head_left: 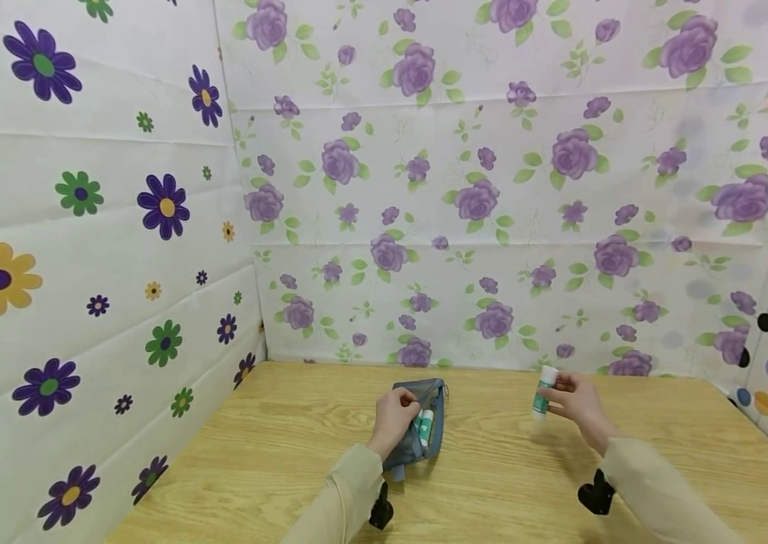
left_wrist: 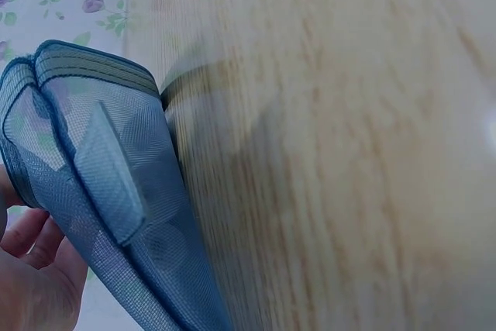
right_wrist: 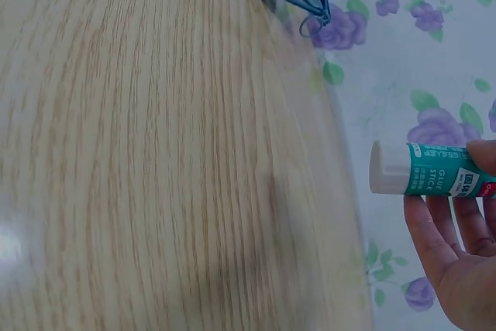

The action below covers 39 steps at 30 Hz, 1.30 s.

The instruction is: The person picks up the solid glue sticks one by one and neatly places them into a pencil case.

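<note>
My left hand (head_left: 393, 419) grips the near-left edge of a blue mesh pouch (head_left: 405, 456), which gapes open on the table. Inside the pouch lie green-and-white glue sticks (head_left: 427, 428), partly covered by the mesh and hand. In the left wrist view the pouch (left_wrist: 167, 246) shows its mesh side and a fabric tab, with curled fingers behind its edge. Off to the right, my right hand (head_left: 577, 408) holds another glue stick (head_left: 542, 394) nearly upright above the table. The right wrist view shows this glue stick (right_wrist: 434, 170) between thumb and fingers, its label reading "GLUE STICK".
A wood-grain table (head_left: 492, 483) stretches beneath both hands. Behind it hangs a white sheet with purple roses (head_left: 479, 200); a flowered sheet (head_left: 118, 302) covers the left side and a dotted one the right. Black devices (head_left: 596, 495) sit at both wrists.
</note>
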Motion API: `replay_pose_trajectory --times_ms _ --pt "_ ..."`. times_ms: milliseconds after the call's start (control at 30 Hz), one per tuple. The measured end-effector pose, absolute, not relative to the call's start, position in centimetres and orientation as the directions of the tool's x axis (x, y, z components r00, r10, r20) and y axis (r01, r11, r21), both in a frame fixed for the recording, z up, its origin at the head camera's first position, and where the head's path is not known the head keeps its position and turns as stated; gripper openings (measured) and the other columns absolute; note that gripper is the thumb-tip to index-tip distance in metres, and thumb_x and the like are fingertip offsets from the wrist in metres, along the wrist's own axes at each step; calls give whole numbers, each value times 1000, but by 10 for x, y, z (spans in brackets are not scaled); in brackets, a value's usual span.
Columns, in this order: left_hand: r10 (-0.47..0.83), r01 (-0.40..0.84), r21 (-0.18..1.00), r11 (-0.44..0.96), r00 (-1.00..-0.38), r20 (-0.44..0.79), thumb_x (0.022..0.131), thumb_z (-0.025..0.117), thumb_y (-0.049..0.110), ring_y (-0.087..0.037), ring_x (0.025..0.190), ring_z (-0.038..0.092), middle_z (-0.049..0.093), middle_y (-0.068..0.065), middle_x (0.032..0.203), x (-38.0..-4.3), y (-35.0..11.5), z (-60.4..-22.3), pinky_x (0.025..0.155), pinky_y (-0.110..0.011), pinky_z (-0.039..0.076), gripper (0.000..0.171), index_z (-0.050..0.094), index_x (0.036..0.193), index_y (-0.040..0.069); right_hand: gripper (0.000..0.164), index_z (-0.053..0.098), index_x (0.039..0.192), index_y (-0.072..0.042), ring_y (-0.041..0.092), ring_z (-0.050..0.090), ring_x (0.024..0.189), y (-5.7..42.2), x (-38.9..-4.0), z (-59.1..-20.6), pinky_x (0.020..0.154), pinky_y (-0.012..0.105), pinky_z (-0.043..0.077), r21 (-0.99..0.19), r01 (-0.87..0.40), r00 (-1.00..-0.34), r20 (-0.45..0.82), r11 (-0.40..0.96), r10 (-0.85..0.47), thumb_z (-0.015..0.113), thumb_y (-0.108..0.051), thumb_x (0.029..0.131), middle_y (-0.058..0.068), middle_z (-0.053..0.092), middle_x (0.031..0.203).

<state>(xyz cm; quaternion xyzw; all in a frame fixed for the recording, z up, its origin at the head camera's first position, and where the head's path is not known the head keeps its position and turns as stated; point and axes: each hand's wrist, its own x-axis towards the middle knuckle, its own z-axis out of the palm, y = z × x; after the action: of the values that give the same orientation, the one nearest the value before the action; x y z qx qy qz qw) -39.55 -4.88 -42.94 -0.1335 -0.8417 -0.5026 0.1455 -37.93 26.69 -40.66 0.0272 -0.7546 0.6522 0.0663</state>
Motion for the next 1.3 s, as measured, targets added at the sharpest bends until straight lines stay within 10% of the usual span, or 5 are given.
replay_pose_trajectory --times_ms 1300 --pt "68 352 814 463 -929 363 84 58 1 -14 58 47 52 -1 70 -394 -49 -428 53 -30 40 5 62 83 0 54 31 129 15 31 54 94 218 -383 -403 79 42 45 -995 -82 -996 81 55 -28 58 -9 89 25 41 115"
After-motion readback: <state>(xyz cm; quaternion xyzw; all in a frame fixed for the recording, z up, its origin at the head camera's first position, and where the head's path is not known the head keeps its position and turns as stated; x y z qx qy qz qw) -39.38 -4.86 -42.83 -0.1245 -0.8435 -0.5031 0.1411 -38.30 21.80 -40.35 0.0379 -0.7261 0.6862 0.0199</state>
